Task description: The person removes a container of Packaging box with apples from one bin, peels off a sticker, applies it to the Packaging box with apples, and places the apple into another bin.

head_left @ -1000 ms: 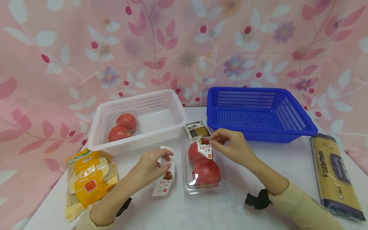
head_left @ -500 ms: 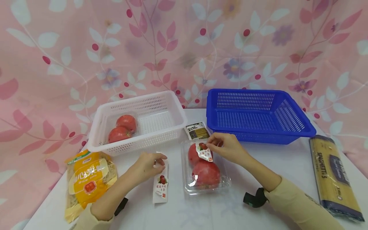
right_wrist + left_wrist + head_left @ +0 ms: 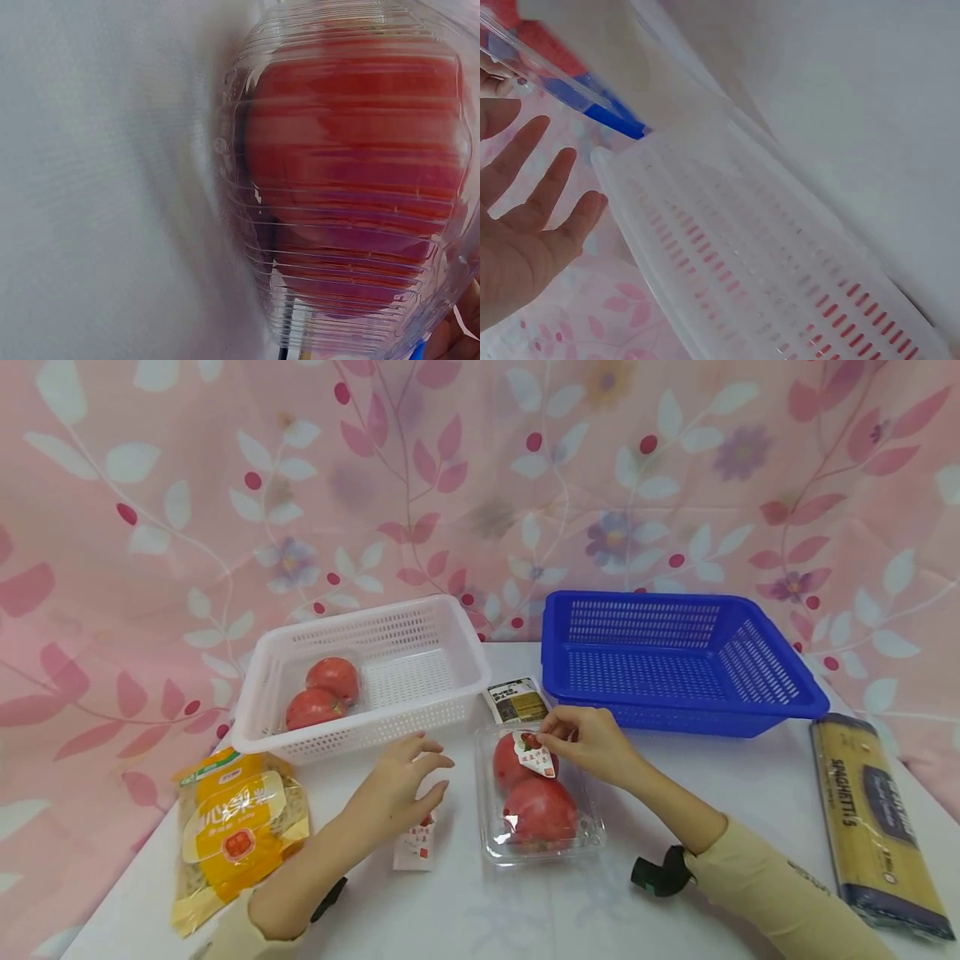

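Observation:
My left hand [image 3: 390, 789] is held over the table with its fingers spread, and nothing is between them. Just below it shows a white label strip [image 3: 414, 850] with red fruit and writing, partly hidden by the hand. My right hand [image 3: 592, 743] pinches the edge of a white sticker [image 3: 536, 756] with red fruit printed on it. The sticker lies over the lid of a clear plastic box [image 3: 491, 847], which holds two red round fruits [image 3: 542, 810]. In the left wrist view the left hand's fingers [image 3: 551, 184] are apart.
A white basket [image 3: 390, 718] with two red fruits stands behind the left hand. The blue basket [image 3: 660, 714] is at the back right. A small packet [image 3: 517, 700] lies between them. A yellow bag [image 3: 238, 827] sits left, a spaghetti pack [image 3: 877, 818] right.
The left hand has let go of the label strip and its fingers have spread. The right hand has brought the sticker down and slightly left onto the box lid.

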`<move>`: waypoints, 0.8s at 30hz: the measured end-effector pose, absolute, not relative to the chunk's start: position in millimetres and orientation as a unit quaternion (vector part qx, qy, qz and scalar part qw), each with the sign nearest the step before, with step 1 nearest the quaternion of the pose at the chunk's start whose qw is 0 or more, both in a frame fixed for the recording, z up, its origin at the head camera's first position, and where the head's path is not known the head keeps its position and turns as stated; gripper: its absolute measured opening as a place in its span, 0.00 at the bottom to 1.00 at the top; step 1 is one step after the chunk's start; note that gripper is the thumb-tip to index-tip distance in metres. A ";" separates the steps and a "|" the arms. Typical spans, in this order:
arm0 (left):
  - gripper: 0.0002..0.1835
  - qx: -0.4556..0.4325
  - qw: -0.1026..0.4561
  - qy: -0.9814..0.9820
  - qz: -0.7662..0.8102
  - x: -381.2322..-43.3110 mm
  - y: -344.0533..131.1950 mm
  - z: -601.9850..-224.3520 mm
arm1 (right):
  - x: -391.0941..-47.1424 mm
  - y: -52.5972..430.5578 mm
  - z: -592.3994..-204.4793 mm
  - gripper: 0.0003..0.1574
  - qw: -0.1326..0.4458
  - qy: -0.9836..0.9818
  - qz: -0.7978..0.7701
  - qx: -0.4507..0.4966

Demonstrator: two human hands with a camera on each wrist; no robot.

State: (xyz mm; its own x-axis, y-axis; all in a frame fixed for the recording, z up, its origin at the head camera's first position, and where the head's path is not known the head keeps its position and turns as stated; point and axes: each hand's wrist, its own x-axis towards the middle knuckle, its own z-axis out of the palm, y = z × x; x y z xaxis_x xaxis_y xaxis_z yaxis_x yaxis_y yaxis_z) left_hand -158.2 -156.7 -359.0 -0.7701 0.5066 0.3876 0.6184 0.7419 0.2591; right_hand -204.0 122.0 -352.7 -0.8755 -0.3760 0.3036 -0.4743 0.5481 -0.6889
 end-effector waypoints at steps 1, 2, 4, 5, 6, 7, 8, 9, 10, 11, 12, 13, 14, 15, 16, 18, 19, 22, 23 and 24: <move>0.12 -0.323 0.158 -0.913 -0.192 -158.5 -152.3 -357.7 | -204.3 122.3 -352.9 0.03 0.060 -0.878 0.409 0.242; 0.13 -0.343 0.167 -0.904 -0.195 -159.1 -147.5 -356.3 | -204.6 122.6 -353.2 0.03 0.060 -0.878 0.410 0.240; 0.14 -0.375 0.184 -0.887 -0.198 -160.7 -138.1 -354.3 | -204.7 123.0 -353.4 0.03 0.058 -0.877 0.414 0.236; 0.16 -0.389 0.191 -0.880 -0.196 -161.9 -133.3 -353.6 | -204.6 123.1 -353.4 0.03 0.057 -0.876 0.417 0.235; 0.17 -0.401 0.198 -0.873 -0.194 -163.4 -128.7 -353.4 | -204.6 123.2 -353.7 0.03 0.056 -0.875 0.419 0.235; 0.18 -0.413 0.204 -0.866 -0.193 -164.8 -124.5 -353.3 | -204.8 123.3 -354.1 0.03 0.055 -0.874 0.422 0.235; 0.19 -0.423 0.209 -0.861 -0.191 -166.3 -120.5 -353.3 | -204.8 123.3 -354.6 0.03 0.055 -0.873 0.423 0.235; 0.21 -0.432 0.214 -0.856 -0.186 -167.8 -116.8 -353.9 | -205.0 123.4 -355.3 0.03 0.056 -0.873 0.424 0.236; 0.21 -0.441 0.218 -0.852 -0.181 -169.1 -113.5 -354.5 | -205.3 123.5 -356.2 0.03 0.057 -0.872 0.425 0.237; 0.22 -0.449 0.219 -0.848 -0.176 -170.2 -110.7 -355.2 | -205.5 123.6 -356.9 0.03 0.057 -0.871 0.425 0.237; 0.23 -0.455 0.221 -0.845 -0.172 -170.9 -108.1 -355.7 | -205.5 123.6 -357.1 0.03 0.059 -0.871 0.426 0.239; 0.24 -0.458 0.222 -0.844 -0.170 -171.4 -106.1 -356.5 | -205.5 123.7 -357.1 0.03 0.059 -0.870 0.428 0.239; 0.25 -0.459 0.223 -0.844 -0.166 -171.5 -104.7 -357.4 | -205.4 123.8 -357.1 0.03 0.060 -0.869 0.429 0.240; 0.25 -0.459 0.224 -0.844 -0.163 -171.3 -103.6 -357.9 | -205.2 124.0 -356.8 0.03 0.060 -0.868 0.431 0.241; 0.26 -0.458 0.222 -0.845 -0.163 -170.6 -103.3 -357.9 | -204.7 123.7 -356.2 0.03 0.058 -0.866 0.434 0.241; 0.26 -0.452 0.218 -0.849 -0.166 -169.0 -103.3 -358.1 | -203.2 123.2 -354.1 0.03 0.057 -0.864 0.439 0.241; 0.26 -0.449 0.215 -0.851 -0.169 -168.2 -103.6 -358.4 | -202.5 123.1 -353.3 0.03 0.056 -0.863 0.441 0.241; 0.27 -0.440 0.196 -0.857 -0.181 -165.6 -104.6 -357.4 | -200.2 122.5 -350.9 0.03 0.055 -0.859 0.448 0.240; 0.27 -0.437 0.188 -0.860 -0.185 -164.8 -105.0 -357.2 | -199.5 122.2 -350.3 0.03 0.054 -0.858 0.452 0.240; 0.28 -0.435 0.181 -0.862 -0.189 -164.1 -105.5 -357.2 | -199.2 121.9 -350.0 0.03 0.052 -0.856 0.455 0.240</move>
